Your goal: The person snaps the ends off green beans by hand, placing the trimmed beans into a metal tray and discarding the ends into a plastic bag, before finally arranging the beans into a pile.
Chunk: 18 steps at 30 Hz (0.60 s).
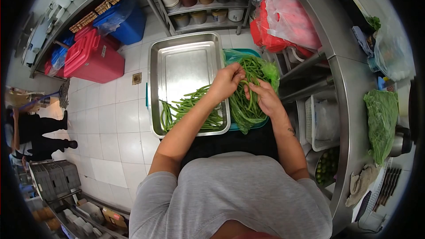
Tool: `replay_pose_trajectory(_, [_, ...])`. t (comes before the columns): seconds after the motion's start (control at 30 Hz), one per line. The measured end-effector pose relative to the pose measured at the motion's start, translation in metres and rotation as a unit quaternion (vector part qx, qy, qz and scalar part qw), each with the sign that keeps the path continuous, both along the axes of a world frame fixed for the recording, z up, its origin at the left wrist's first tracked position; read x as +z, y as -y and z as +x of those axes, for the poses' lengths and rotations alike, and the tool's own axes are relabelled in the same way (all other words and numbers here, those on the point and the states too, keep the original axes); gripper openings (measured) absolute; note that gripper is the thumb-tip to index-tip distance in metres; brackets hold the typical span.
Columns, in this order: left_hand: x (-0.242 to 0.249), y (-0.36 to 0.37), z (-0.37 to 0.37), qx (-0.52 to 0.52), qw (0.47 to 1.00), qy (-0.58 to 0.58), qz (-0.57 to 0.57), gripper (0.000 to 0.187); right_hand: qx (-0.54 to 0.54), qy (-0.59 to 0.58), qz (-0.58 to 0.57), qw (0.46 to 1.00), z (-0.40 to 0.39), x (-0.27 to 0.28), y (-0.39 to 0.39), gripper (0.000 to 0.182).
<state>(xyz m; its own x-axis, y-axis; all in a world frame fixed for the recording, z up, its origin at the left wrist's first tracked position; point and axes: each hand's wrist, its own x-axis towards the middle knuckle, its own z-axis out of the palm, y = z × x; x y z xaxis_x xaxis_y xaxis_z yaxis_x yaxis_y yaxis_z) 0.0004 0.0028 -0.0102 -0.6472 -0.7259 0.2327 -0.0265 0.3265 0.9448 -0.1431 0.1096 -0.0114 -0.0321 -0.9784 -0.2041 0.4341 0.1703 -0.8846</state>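
Over the bag of green beans, my left hand (226,82) is closed in a pinch, its fingertips on a green bean. My right hand (264,97) curls beside it, thumb and fingers closed on the same bean. Beneath both hands lies a heap of long green beans (251,67) in an open green plastic bag (271,71), which rests on a teal tray (243,52). To the left stands a wide steel pan (186,55). Loose green beans (188,108) lie in its near half, partly hidden behind my left forearm.
A red lidded bin (95,57) and a blue bin (124,22) stand at the left. Ahead, a metal shelf (206,5) holds tubs. Along the right runs a steel counter (349,75), bearing a bag of leafy greens (380,124). Another person (42,135) stands at far left.
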Motion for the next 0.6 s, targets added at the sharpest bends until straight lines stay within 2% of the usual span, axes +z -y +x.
replay_pose_trajectory(0.1, [0.009,-0.003,0.003,0.029,0.998,0.052,0.025,0.013,0.003,0.024,0.004,1.0,-0.001,-0.003,0.003,0.031])
replay_pose_trajectory(0.2, [0.011,0.003,0.006,0.019,0.997,0.041,0.062,0.015,0.019,0.013,0.008,1.0,-0.002,0.002,0.004,0.037])
replay_pose_trajectory(0.3, [0.005,0.017,0.006,-0.125,0.984,0.05,0.116,0.015,0.033,0.005,0.005,0.999,0.001,0.012,0.007,0.042])
replay_pose_trajectory(0.6, [0.01,0.016,0.005,-0.08,0.976,0.158,0.128,0.012,-0.01,-0.152,0.006,0.988,0.011,0.004,0.009,0.036])
